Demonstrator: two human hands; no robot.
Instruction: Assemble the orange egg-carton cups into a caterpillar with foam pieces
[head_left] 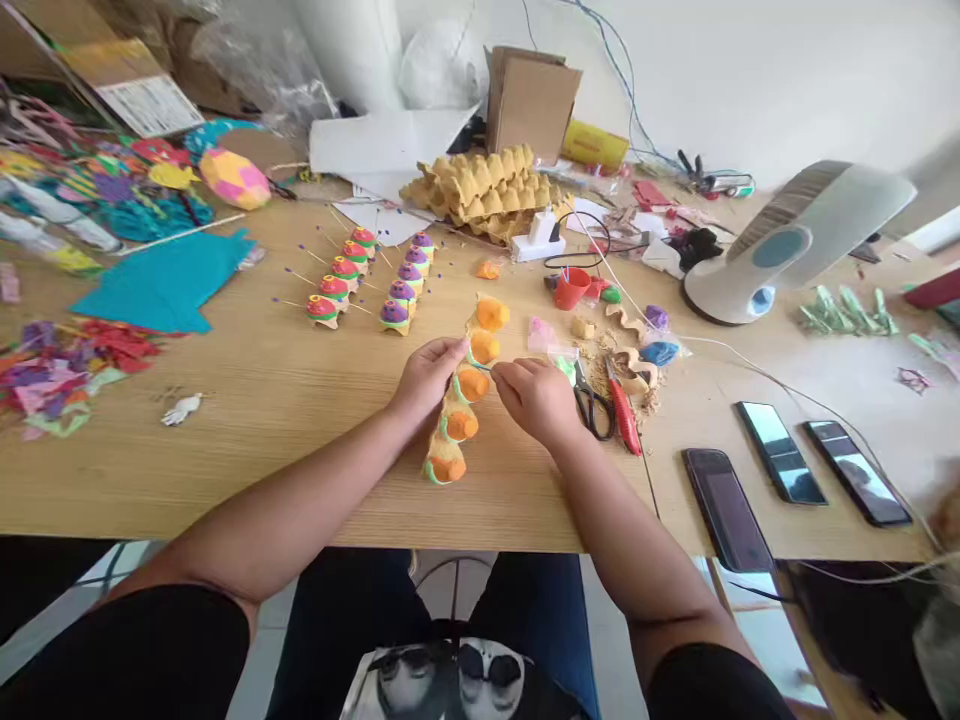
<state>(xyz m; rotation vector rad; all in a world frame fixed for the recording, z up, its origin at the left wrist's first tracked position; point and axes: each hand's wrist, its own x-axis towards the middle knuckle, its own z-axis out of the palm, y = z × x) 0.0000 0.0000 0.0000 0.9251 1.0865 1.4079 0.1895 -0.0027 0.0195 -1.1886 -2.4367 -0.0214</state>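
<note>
My left hand [431, 378] is closed on the side of an egg carton strip [473, 384], near its upper part. Orange clay covers the cup tops, with pale green clay along parts of the lower edges. My right hand [541, 398] pinches a thin blue stick-like tool [481, 367], its tip against the strip between two cups. Further back stand two finished-looking strips, one with red and green clay [346, 268] and thin sticks poking out, the other with purple clay [406, 285].
Right of my hands lie black-handled scissors [595, 408], a red utility knife [624, 412] and carton scraps [636, 368]. Several phones [726, 508] rest near the front right edge. A white fan [780, 250] stands behind them. Stacked egg cartons [487, 185] and blue felt [161, 285] lie farther back.
</note>
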